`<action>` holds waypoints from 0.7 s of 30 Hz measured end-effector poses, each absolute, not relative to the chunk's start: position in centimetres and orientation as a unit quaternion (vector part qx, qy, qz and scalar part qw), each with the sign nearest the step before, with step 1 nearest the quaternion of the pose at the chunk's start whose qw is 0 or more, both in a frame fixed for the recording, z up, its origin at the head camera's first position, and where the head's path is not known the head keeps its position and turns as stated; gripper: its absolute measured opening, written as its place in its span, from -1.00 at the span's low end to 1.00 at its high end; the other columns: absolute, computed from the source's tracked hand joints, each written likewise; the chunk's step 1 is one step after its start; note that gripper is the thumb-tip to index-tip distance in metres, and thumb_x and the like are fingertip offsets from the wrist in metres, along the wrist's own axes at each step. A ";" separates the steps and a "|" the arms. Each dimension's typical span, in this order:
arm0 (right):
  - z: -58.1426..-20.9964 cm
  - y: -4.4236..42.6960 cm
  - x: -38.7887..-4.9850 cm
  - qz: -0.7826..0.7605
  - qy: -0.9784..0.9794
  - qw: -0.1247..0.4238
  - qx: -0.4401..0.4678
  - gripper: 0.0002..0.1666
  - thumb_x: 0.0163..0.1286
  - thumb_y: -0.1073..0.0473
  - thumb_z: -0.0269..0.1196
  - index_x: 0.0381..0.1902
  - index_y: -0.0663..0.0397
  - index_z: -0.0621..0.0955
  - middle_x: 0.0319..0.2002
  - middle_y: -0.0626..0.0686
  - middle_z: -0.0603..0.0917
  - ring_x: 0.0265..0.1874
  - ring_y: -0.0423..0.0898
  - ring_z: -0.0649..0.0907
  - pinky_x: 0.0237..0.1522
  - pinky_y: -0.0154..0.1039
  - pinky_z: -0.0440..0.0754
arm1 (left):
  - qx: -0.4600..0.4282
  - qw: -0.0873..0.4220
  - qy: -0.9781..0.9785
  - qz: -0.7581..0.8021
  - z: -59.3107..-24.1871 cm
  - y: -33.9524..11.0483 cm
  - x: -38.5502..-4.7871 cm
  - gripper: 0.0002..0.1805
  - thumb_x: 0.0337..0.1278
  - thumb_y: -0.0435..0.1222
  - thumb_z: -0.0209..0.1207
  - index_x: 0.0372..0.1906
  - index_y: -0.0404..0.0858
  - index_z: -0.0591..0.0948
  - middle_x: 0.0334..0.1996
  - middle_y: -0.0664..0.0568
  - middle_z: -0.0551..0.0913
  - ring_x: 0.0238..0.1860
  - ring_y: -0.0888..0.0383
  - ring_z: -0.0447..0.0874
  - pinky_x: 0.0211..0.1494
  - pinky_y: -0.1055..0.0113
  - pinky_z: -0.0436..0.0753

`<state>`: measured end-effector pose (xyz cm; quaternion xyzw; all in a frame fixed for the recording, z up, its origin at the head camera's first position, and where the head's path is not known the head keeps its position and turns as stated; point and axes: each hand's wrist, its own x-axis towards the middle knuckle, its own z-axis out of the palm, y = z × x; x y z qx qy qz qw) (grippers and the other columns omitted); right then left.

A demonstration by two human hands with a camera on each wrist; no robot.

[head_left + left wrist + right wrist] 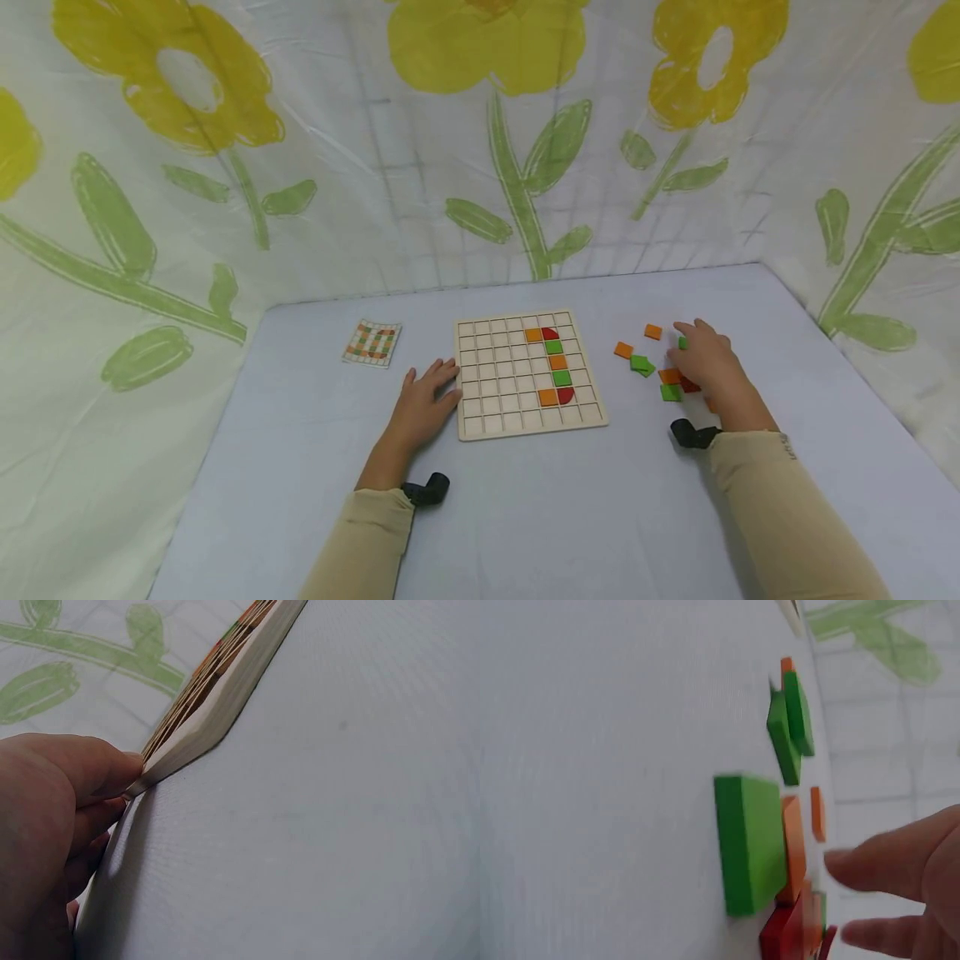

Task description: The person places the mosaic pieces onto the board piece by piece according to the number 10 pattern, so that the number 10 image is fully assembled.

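Note:
A square wooden grid board (498,375) lies mid-table with orange, green and red pieces in cells on its right half. The red ones have a rounded side. My left hand (423,408) touches the board's left edge; in the left wrist view the thumb (112,769) meets the rim. To the right, my right hand (705,358) is over a loose pile of pieces, including a green square tile (754,844) and a red piece (780,934). In the right wrist view its thumb and a finger stand apart, with nothing seen between them. The hand hides part of the pile.
Left of the board lies a small card (372,343) printed with a coloured grid pattern. Loose orange tiles (653,332) and overlapping green tiles (642,365) lie between board and right hand. A flowered curtain (337,167) rises behind the white tabletop (525,517).

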<state>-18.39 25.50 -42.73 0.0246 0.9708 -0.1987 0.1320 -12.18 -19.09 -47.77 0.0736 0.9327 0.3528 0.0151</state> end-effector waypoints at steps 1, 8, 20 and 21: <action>-42.8 25.8 -18.4 -0.199 0.969 0.146 0.030 -0.32 0.45 0.14 -0.01 0.47 0.27 0.20 0.44 0.50 0.08 0.29 0.55 0.20 0.23 0.49 0.31 | 0.073 0.016 0.933 0.352 -47.8 -19.1 -12.2 -0.47 0.36 -0.11 0.14 0.37 -0.15 0.46 0.43 0.13 0.36 0.52 0.11 0.16 0.63 0.00 -0.24; -42.9 26.1 -18.3 -0.236 0.962 0.136 0.021 -0.43 0.27 0.46 -0.03 0.24 0.20 0.53 0.29 0.44 0.39 0.03 0.27 0.43 0.12 0.23 0.52 | 0.068 0.014 0.933 0.353 -47.6 -19.1 -12.2 -0.47 0.36 -0.12 0.14 0.36 -0.15 0.47 0.43 0.12 0.37 0.52 0.09 0.17 0.63 0.00 -0.24; -42.2 21.6 -17.1 -0.321 0.941 0.060 -0.087 -0.55 0.33 0.36 0.23 0.18 0.17 0.58 -0.02 0.23 0.63 -0.01 0.16 0.60 -0.07 0.00 0.64 | 0.071 0.013 0.932 0.354 -47.6 -18.9 -12.0 -0.47 0.35 -0.13 0.15 0.36 -0.16 0.47 0.42 0.10 0.38 0.51 0.07 0.18 0.63 -0.02 -0.23; -42.1 20.8 -17.1 -0.332 0.936 0.069 -0.097 -0.57 0.32 0.34 0.26 0.16 0.15 0.60 -0.07 0.19 0.65 -0.05 0.13 0.61 -0.10 -0.05 0.65 | 0.070 0.011 0.932 0.356 -47.6 -18.9 -12.0 -0.48 0.35 -0.13 0.15 0.36 -0.16 0.47 0.42 0.10 0.38 0.51 0.07 0.18 0.63 -0.02 -0.23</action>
